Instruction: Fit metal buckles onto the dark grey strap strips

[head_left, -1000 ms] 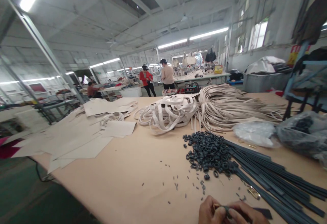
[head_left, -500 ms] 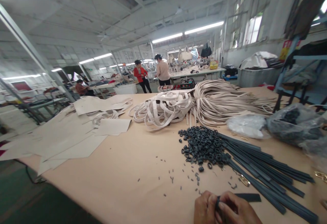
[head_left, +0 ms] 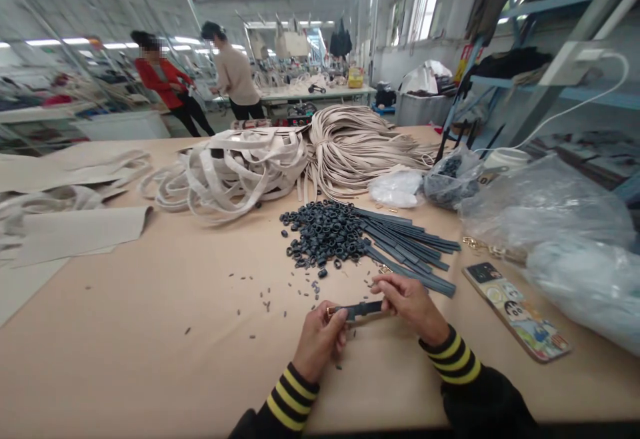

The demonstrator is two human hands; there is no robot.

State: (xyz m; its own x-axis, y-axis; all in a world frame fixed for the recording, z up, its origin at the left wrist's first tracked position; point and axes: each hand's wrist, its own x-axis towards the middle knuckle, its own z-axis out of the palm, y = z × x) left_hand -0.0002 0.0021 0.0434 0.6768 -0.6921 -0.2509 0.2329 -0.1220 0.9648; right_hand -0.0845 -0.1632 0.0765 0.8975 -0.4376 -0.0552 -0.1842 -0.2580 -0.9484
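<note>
Your left hand (head_left: pixel 320 335) is curled shut around one end of a short dark strap (head_left: pixel 364 309), thumb on top, with a bit of gold-coloured metal showing right at the fingertips. Your right hand (head_left: pixel 411 302) pinches the other end from about 2 o'clock of the left, fingers closed on it too. The strap sits level between them, just above the tan tabletop (head_left: pixel 150 319).

At 12 o'clock from your hands there's a heap of small dark rings (head_left: pixel 323 232), and a fan of long dark strips (head_left: pixel 407 245) touches it on its 3 o'clock side. Tiny dark offcuts (head_left: pixel 265 302) are scattered around 10 o'clock. A phone in a cartoon case (head_left: pixel 515 309) lies at 3 o'clock; any print on it is too small to read.

Further out: cream straps (head_left: pixel 235 169), cream cord bundles (head_left: pixel 360 149), clear plastic bags (head_left: pixel 550 212). Two people (head_left: pixel 200 82) stand way back at 11 o'clock. Red lettering on the far wall is unreadable.
</note>
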